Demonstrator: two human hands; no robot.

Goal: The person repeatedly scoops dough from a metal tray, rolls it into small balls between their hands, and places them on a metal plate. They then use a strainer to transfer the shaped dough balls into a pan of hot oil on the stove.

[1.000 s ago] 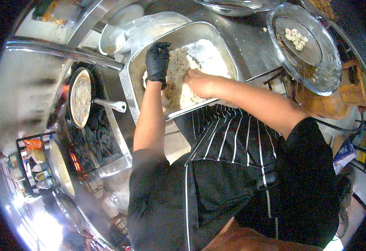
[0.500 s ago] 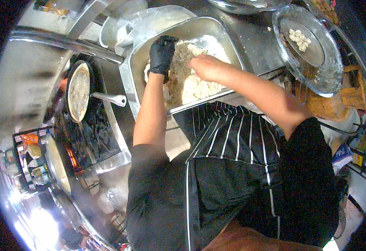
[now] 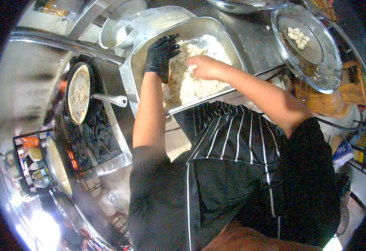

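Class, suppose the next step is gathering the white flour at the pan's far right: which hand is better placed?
Probably the right hand. It is over the crumbly mix, close to that flour. The gloved left hand is at the pan's left side, farther away.

Blue-and-white package (image 3: 342, 154), pale lettering (image 3: 342, 147), not clearly legible

A bare steel worktop (image 3: 256, 46) crosses the top of my view, with a thick metal tube (image 3: 66, 45) and a smudged grey panel (image 3: 22, 90) to the left. Lower down I see a blackened stove top (image 3: 94, 142), dark-framed shelving (image 3: 20, 167) and some pale tiled floor (image 3: 176, 137); white light (image 3: 44, 231) glares in my lower left corner.
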